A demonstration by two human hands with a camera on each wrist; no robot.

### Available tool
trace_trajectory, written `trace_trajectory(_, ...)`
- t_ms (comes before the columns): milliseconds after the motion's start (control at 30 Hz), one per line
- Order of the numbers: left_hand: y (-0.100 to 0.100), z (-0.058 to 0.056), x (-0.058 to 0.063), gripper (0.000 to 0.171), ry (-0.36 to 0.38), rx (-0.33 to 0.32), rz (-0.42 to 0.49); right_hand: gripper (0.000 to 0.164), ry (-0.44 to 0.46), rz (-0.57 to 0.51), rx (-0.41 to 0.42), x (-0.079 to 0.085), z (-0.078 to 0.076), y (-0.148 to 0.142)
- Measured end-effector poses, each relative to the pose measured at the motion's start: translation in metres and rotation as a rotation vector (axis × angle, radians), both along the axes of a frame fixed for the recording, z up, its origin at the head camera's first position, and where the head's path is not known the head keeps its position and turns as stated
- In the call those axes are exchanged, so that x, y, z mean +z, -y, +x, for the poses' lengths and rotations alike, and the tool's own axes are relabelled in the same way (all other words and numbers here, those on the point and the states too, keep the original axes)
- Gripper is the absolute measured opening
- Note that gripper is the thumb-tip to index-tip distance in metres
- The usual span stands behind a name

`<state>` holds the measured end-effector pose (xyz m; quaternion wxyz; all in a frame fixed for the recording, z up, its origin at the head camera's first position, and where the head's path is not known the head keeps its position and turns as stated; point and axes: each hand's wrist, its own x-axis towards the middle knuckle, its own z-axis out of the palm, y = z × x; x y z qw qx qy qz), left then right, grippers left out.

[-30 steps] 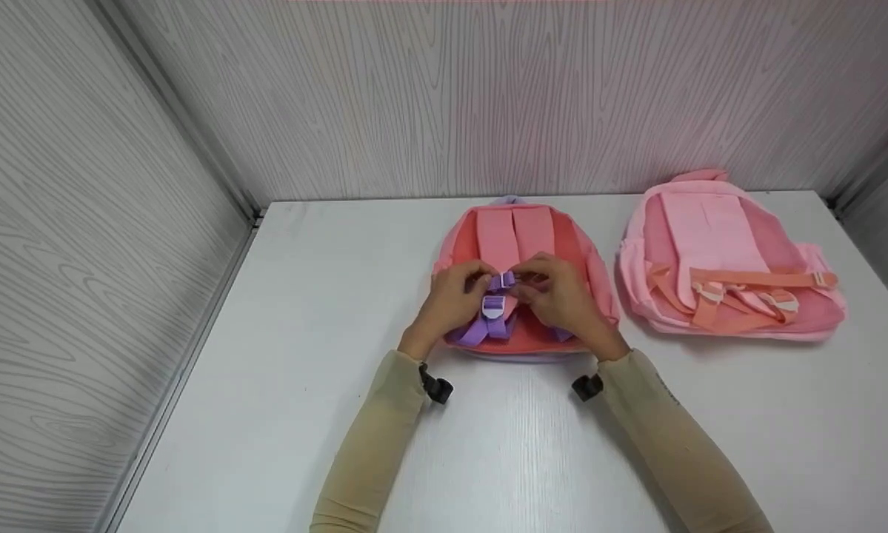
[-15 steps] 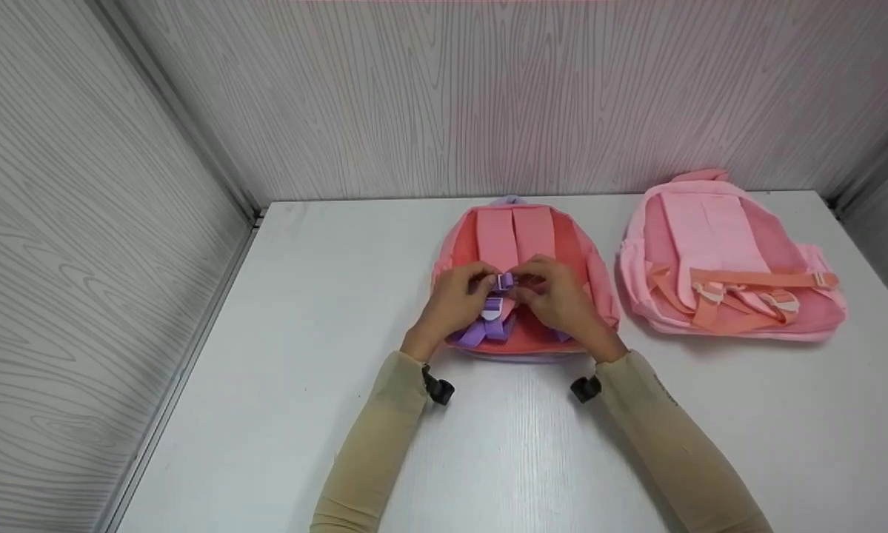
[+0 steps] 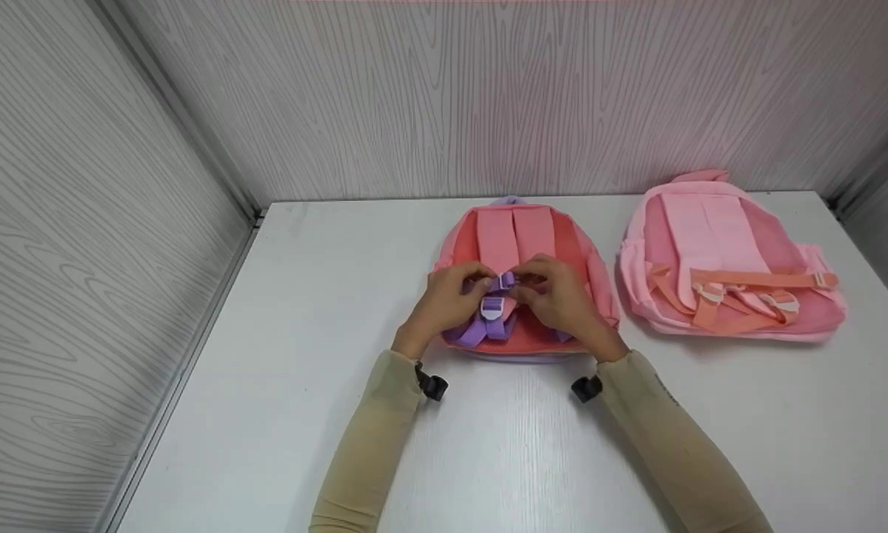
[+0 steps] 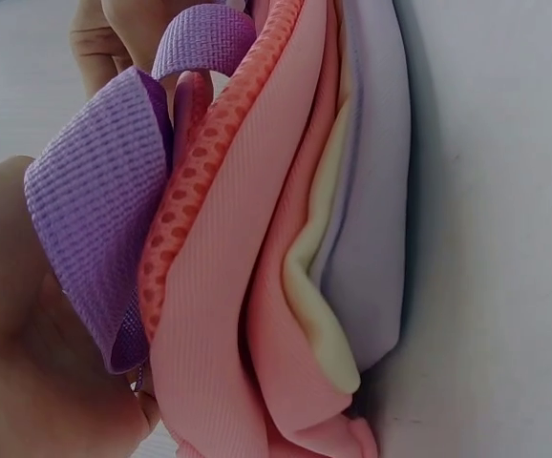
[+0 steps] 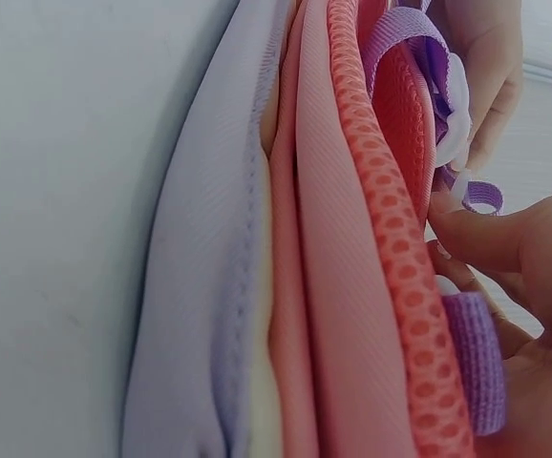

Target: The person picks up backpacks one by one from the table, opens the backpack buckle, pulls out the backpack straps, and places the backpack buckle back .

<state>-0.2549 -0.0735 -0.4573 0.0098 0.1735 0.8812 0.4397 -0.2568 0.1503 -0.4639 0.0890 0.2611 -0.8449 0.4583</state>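
Note:
A coral backpack (image 3: 577, 244) lies on the table with its strap side up. My left hand (image 3: 444, 300) pinches a purple webbing strap (image 3: 497, 284) at the middle of the pack. From the other side my right hand (image 3: 562, 296) pinches the same strap near its small buckle (image 3: 505, 280), thumb and index finger meeting close to it. Just below hangs a white buckle (image 3: 492, 309) on purple webbing, held by neither hand. In the left wrist view a purple strap loop (image 4: 104, 210) bulges beside the left hand. The fingertips are partly hidden there.
To the right lies a pink backpack (image 3: 718, 222) with orange straps (image 3: 755, 278). The white table (image 3: 325, 311) meets a wood-grain panel (image 3: 444, 96) at the back and another panel (image 3: 66, 222) at the left.
My left wrist has shifted slightly left, and the small buckle between my fingers has turned a little. The right hand stays almost still; both backpacks keep their places.

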Motion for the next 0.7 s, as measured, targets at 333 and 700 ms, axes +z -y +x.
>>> trace_trajectory(333,-0.0017,-0.0008,-0.0018,0.019,0.031,0.003,0.027,0.022,0.009,0.017,-0.015,0.0,0.0,-0.0002)
trace_trajectory(700,-0.0047,-0.0021,-0.0043,0.018,-0.001,-0.001,0.05,0.022,0.014,0.022,-0.013,0.0007,0.0005,0.0004)
